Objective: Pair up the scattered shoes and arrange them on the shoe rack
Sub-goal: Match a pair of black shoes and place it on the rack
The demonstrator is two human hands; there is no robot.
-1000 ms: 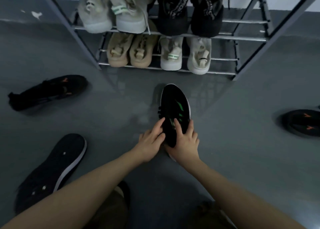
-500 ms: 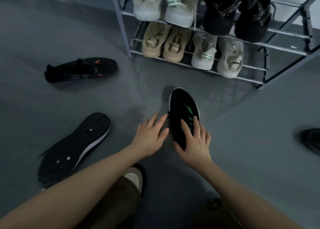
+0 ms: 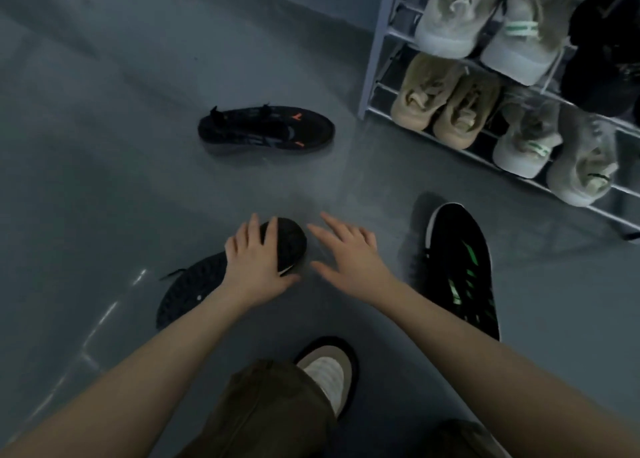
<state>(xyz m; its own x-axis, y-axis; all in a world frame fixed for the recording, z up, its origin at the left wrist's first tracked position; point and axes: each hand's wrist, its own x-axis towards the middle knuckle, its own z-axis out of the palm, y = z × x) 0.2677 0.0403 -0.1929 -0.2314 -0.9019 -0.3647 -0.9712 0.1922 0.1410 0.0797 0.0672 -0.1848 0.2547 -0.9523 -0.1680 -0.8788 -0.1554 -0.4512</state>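
— What is the left hand doing down there?

— It is lying across the front of an upturned shoe, sole up on the floor. The fingers are lying slightly spread over the sole and the thumb is reaching round the white edge on the near side, so the hand is gripping the toe end.

— And the right hand?

— It is hovering just beside that toe, holding nothing. Its fingers are stretched out and fanned apart, pointing toward the upturned shoe, and I cannot tell whether it is touching the floor.

— Where are the other loose ones lying?

— A green-striped shoe is sitting upright on the floor to the right of the right forearm, toe pointing at the rack. An orange-marked shoe is lying further off, left of the rack's leg, well apart from both hands.

— Is the rack holding anything?

— Its lower shelf is carrying a tan pair and, to their right, a pale pair, toes facing out. The shelf above is holding two more pale shoes and something black at the frame's edge.

— And the person?

— They are crouching; a knee in brown trousers and a beige slipper are showing between the forearms.
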